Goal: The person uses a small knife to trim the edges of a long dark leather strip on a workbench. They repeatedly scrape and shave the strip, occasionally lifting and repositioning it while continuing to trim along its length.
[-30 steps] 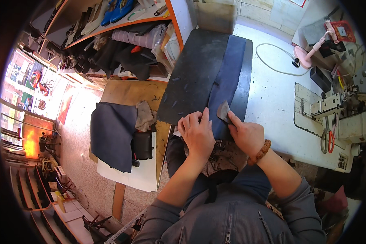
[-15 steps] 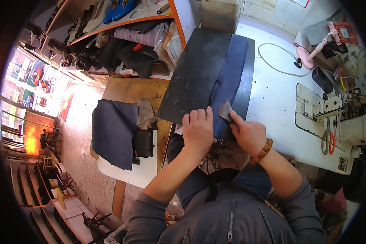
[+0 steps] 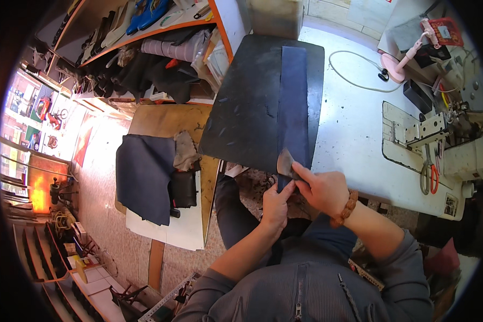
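Observation:
A long navy strip of leather or fabric runs lengthwise over a dark board, its near end hanging past the board's front edge. My left hand pinches that near end between thumb and fingers. In my right hand is a broad flat-bladed knife, its blade resting over the strip close to the board's front edge. The knife's grip is mostly hidden in my fingers. Small dark offcuts lie on the left side of the board.
Left of the board, a navy sheet, a grey rag and a black case lie on a low table. On the right, a white sewing table bears a machine, orange-handled scissors and a pink stand.
My left hand has gone from pressing on the board beside the strip to gripping its near end. The strip now lies narrower and straighter, and the knife has moved slightly nearer me.

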A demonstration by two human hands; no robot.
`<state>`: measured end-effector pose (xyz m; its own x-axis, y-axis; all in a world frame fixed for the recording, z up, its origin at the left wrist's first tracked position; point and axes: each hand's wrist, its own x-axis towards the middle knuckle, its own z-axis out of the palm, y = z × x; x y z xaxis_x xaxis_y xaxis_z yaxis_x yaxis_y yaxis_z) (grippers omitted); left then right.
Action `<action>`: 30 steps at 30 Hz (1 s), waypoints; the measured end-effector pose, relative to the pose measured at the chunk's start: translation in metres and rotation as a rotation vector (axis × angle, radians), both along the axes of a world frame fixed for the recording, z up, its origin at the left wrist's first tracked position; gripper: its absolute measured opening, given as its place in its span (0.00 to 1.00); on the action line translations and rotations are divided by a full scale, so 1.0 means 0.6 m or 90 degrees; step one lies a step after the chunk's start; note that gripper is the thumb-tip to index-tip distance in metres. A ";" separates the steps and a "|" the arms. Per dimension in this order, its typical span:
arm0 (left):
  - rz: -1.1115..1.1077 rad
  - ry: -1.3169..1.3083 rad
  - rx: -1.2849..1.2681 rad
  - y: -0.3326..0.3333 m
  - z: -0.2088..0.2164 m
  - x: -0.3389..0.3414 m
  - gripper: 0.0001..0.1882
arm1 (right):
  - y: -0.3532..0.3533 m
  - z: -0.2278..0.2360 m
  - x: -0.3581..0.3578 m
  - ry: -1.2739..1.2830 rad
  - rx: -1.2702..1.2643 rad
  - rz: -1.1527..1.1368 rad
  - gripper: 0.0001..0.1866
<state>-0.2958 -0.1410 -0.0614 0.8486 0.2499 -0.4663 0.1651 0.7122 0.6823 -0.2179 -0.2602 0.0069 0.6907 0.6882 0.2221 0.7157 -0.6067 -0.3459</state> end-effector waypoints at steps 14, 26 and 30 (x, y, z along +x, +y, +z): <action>-0.156 -0.056 0.300 0.024 -0.029 0.004 0.11 | 0.002 -0.005 0.037 -0.025 -0.039 -0.030 0.19; -0.204 -0.083 0.405 0.039 -0.011 0.004 0.13 | 0.015 -0.005 0.069 0.002 -0.058 -0.031 0.20; -0.226 -0.065 0.409 0.041 -0.007 0.006 0.11 | 0.019 -0.002 0.078 0.008 -0.057 -0.035 0.20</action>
